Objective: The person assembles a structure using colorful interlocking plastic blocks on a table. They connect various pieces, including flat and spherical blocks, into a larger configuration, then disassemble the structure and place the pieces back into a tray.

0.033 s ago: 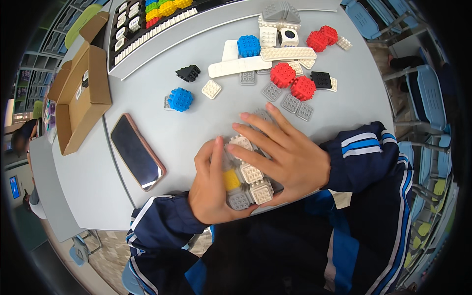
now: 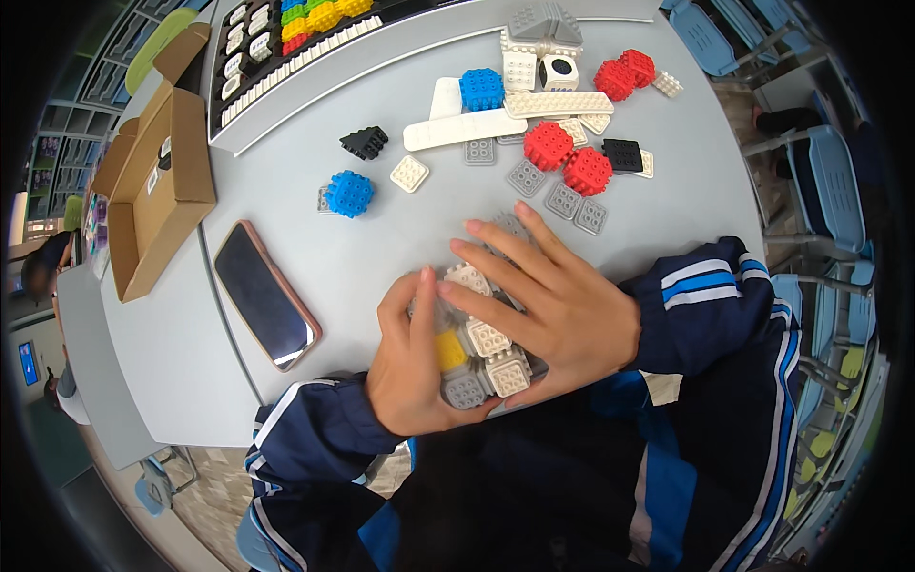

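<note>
Hands (image 2: 562, 305) around block cluster (image 2: 488, 337); label (image 2: 152, 179) in box (image 2: 191, 153) unreadable.

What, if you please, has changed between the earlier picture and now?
Almost nothing visibly: the block assembly may have shifted very slightly rightward. The left hand and right hand stay on it; the smartphone lies as before.

I sit at a pale grey tabletop (image 2: 353, 267), a seam (image 2: 232, 326) down its left part. On it I have a long case (image 2: 305, 86) toward the upper left, an open cardboard box (image 2: 176, 224) far left, and a phone (image 2: 267, 296) lying near it. Upper centre: blue blocks (image 2: 350, 194), red blocks (image 2: 587, 171), a black piece (image 2: 365, 142), grey plates (image 2: 526, 177), white strips (image 2: 464, 130). Lower centre, at the near edge: my block build (image 2: 489, 337).
</note>
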`<action>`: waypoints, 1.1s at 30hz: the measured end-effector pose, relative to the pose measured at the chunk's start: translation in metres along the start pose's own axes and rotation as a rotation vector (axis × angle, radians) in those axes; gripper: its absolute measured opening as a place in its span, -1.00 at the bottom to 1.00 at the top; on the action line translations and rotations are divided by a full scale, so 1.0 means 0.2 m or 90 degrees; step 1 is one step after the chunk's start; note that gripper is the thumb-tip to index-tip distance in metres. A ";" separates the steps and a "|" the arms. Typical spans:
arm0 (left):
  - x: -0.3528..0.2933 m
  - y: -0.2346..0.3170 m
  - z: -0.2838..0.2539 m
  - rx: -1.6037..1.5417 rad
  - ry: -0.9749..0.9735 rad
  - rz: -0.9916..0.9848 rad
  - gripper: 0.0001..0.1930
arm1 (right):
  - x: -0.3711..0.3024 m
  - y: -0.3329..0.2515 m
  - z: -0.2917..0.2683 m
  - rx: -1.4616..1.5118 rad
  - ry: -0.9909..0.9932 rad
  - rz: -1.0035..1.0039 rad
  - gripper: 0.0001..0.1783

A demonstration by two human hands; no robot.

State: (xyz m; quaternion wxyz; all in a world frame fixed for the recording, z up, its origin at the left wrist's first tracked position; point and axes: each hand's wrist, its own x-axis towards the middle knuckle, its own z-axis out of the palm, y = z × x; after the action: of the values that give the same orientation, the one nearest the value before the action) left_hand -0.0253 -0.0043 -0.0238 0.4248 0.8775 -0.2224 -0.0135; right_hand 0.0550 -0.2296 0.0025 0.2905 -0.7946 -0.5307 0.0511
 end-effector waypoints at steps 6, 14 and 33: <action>0.01 -0.02 0.01 0.036 -0.024 0.004 0.41 | 0.01 0.03 0.05 -0.034 0.019 0.003 0.22; 0.04 0.00 -0.03 0.055 -0.048 0.014 0.32 | 0.02 0.04 0.04 -0.001 0.031 -0.019 0.22; 0.06 0.00 -0.05 0.028 -0.059 0.017 0.27 | 0.02 0.04 0.03 -0.006 0.052 -0.018 0.05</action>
State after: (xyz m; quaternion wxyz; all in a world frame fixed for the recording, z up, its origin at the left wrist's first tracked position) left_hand -0.0124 -0.0021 -0.0164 0.3947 0.8820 -0.2539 -0.0431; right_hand 0.0608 -0.2262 -0.0048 0.3088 -0.7896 -0.5301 0.0122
